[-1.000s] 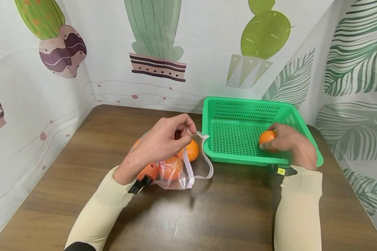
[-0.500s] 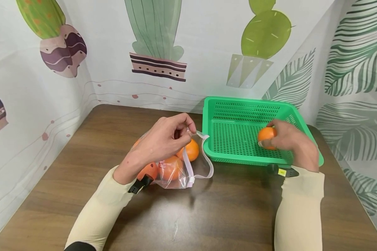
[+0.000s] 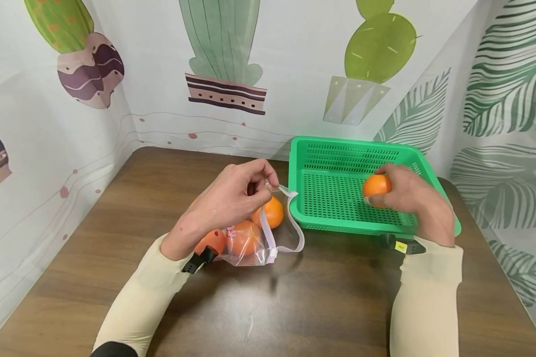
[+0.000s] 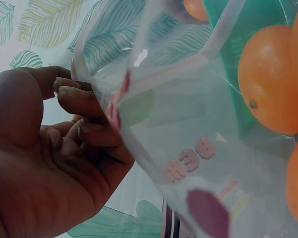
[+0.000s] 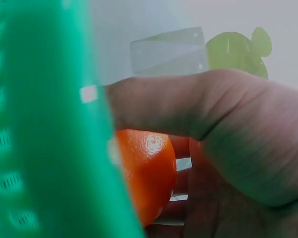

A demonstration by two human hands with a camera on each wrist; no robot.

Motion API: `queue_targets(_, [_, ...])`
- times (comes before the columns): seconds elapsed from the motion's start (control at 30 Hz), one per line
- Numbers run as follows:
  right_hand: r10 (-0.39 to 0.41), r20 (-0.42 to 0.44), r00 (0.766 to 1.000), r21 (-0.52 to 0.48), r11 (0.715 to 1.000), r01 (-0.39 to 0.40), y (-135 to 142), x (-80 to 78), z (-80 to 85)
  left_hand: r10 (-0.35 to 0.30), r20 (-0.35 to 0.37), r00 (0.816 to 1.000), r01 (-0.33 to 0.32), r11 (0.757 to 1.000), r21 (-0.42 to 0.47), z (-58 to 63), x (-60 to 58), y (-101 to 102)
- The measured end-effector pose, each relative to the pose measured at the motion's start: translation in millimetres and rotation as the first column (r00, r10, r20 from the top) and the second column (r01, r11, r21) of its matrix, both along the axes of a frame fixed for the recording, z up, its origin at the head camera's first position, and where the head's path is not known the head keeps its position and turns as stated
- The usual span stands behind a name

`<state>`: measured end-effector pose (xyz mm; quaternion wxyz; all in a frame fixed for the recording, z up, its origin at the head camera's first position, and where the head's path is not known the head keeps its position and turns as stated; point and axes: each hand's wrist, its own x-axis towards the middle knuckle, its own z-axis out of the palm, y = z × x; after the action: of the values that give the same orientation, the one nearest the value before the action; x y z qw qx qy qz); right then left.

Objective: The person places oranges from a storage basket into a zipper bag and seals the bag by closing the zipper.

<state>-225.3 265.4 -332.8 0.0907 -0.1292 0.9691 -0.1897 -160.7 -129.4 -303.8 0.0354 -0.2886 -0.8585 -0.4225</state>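
Note:
My right hand [image 3: 408, 191] grips an orange [image 3: 377, 185] over the right part of a green basket [image 3: 379, 228]. In the right wrist view, the thumb and fingers wrap round that orange [image 5: 148, 173], partly covered by the basket's side [image 5: 54, 124]. My left hand [image 3: 238, 191] pinches the upper edge of a clear zip bag [image 3: 250, 258], and its mouth gapes toward the basket. Several oranges [image 3: 243, 238] lie inside the bag, some hidden behind the hand. The left wrist view shows the fingertips at the bag's rim [image 4: 82, 69] and printed letters on the plastic.
The basket stands at the back right of a brown wooden table [image 3: 250, 307], close to the patterned cloth backdrop [image 3: 295, 59]. The bag lies left of the basket, its zip strip [image 3: 300, 233] near the basket's corner.
My right hand has lifted the orange slightly and moved it a little left and away from me within the basket's outline. My left hand and the bag have stayed nearly still.

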Motion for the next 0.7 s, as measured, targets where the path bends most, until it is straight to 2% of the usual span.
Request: queue_targets(0.7, [0.050, -0.084, 0.995, -0.014, 0.999, -0.051, -23, 12.6, 16.9, -0.003, 0.007, 1.000, 0.003, 1.000, 0.005, 0.2, -0.2, -1])
